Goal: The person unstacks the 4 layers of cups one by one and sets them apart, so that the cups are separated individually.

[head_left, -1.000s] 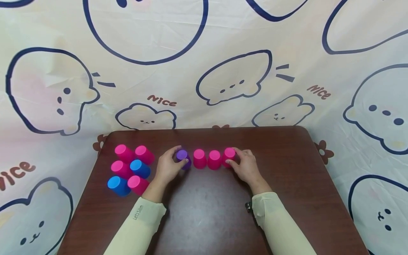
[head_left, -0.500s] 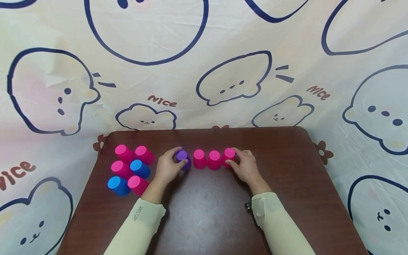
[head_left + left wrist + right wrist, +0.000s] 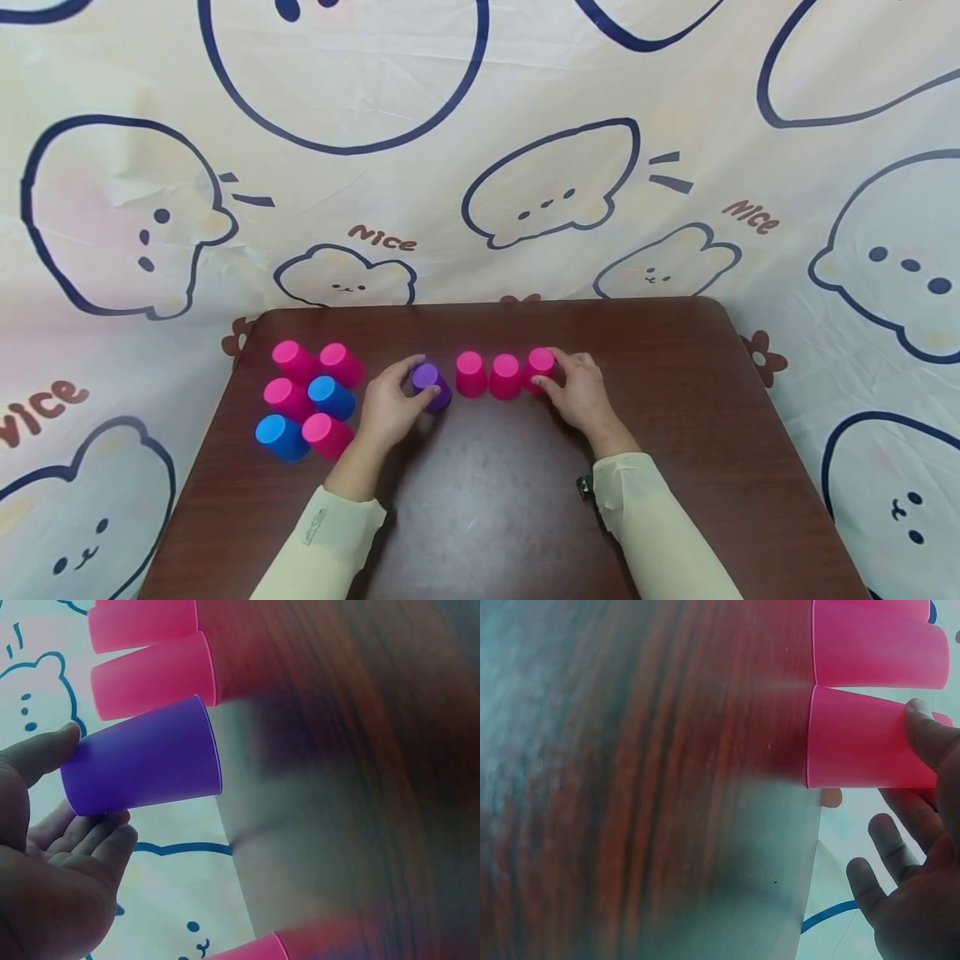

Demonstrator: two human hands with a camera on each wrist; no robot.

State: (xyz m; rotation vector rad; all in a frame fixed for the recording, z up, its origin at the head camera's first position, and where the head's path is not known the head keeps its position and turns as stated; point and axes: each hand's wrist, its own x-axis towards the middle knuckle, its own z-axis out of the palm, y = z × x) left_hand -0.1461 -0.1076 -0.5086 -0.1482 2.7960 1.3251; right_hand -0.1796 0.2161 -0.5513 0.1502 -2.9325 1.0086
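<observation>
Near the middle of the table, my left hand (image 3: 390, 406) grips an upside-down purple cup (image 3: 432, 386) between thumb and fingers. In the left wrist view the purple cup (image 3: 146, 759) leans slightly beside the pink cups; whether its rim touches the table I cannot tell. Two upside-down pink cups, a left one (image 3: 470, 374) and a middle one (image 3: 505, 377), stand in a row to its right. At the row's right end my right hand (image 3: 581, 389) pinches a third pink cup (image 3: 538, 371). In the right wrist view, this pink cup (image 3: 862, 742) stands upright on its rim.
On the table's (image 3: 480, 500) left side, several upside-down cups stand clustered, including a near blue cup (image 3: 282, 437), a second blue cup (image 3: 332, 398) and a pink cup (image 3: 327, 436). Behind the back edge hangs a cream curtain (image 3: 420, 192) with cartoon drawings.
My left hand has shifted a little left and nearer to me with the purple cup, widening its gap from the pink row. My right hand has stayed in place.
</observation>
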